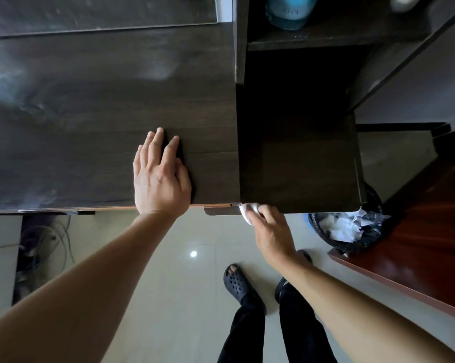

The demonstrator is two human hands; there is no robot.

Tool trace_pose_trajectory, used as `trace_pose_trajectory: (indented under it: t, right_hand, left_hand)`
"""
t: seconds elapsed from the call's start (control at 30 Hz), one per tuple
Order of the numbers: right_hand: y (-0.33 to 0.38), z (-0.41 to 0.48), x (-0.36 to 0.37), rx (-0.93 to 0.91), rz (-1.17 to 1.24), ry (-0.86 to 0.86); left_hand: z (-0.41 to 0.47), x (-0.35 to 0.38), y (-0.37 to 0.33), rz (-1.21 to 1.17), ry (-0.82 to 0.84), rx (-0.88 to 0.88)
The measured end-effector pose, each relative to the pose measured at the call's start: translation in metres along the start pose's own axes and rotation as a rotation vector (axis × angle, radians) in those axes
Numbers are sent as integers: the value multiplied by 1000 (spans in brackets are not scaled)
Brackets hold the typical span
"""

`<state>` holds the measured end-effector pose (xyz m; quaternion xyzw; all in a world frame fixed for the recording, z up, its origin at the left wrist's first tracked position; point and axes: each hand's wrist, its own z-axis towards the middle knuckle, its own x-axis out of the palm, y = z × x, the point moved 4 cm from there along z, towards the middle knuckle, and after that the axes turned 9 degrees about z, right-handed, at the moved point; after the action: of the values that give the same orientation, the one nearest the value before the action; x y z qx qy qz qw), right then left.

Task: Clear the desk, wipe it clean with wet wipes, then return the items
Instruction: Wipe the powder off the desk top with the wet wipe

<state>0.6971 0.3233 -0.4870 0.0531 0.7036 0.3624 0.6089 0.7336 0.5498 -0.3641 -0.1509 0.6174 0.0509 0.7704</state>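
The dark wooden desk point(90, 113) fills the upper left, its top bare with damp streaks on it. My left hand point(159, 174) lies flat on the desk near the front edge, fingers spread, holding nothing. My right hand point(269, 231) is closed around a crumpled white wet wipe point(248, 209) and presses it against the front edge, where the desk meets the lower dark side unit point(299, 153).
A shelf point(326, 40) at the upper right holds a blue bottle point(289, 11). A bin with a black liner point(352, 229) and white waste stands on the floor at right, beside a reddish wooden board point(417, 252). Cables point(51, 239) hang under the desk at left.
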Motion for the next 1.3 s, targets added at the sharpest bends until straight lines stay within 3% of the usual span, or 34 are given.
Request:
trace_pose_trajectory:
  t: [0.33,0.5,0.63,0.73,0.93,1.07,1.17,1.3]
  right_hand:
    - [89,18,70,135,147,52]
    - [13,-16,37,263,194,51]
    - [-43,-27,-46,274,179,-169]
    - [-65,-2,-58,349,79,-299]
    - [-24,-6,6,-5,46,40]
    - [-106,-29,-54,150,-19,-122]
    - [-159,-27,-94,290,-118,-84]
    - [-146,-12,-86,307,-98,-47]
  left_hand:
    - [0,0,1,16,-5,17]
    - [0,0,1,12,0,23]
    - [0,-1,1,6,-9,31]
    - [0,-1,0,8,-13,33]
    - [-1,-1,-1,4,-33,34]
    - [-1,-1,-1,1,-33,25]
    - [-1,1,-3,19,-26,9]
    - [0,4,-17,53,0,-128]
